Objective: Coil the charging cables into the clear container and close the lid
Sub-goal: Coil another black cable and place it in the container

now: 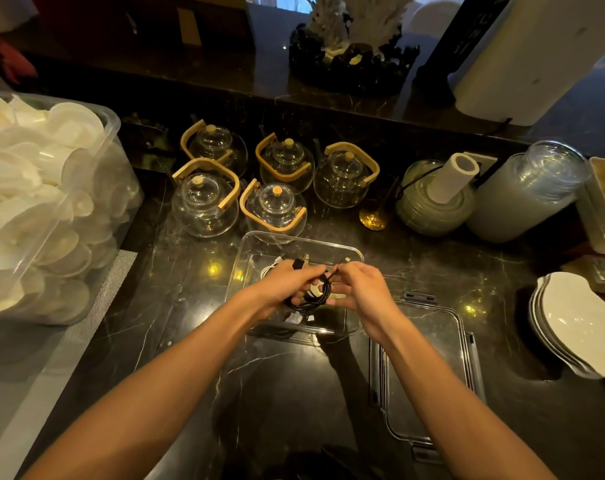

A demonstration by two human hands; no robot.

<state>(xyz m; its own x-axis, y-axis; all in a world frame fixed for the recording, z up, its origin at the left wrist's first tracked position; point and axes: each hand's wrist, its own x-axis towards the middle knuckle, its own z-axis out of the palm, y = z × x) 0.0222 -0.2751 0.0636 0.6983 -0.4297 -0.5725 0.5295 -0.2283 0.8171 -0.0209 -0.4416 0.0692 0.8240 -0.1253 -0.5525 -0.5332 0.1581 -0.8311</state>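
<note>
Right now both hands are over the clear container (353,253), which sits on the dark marble bench (287,386) about midway along it, just in front of a cluster of glass teapots (204,206) with wooden handles. The left hand (287,284) has its fingers curled round a bundle of black cable (311,299), with a plug end sticking up past the knuckles. The right hand (359,289) pinches a strand of the same cable between thumb and fingertips, the small connector end poking up just above it. So each grip is closed on the black cable, and the bundle hangs between the two hands, above the container's open top.

Down inside the container lies a white cable (268,270), already looped, near its far left corner.

The lid (429,372) lies flat on the bench, just to the right of the container and nearer the front edge, its clips folded out.

Along the left edge stands a big plastic bin (96,188) full of white dishes. Toward the right edge there is a stack of white plates (571,323), and behind them two tall glass jars (522,199) near the back edge.
</note>
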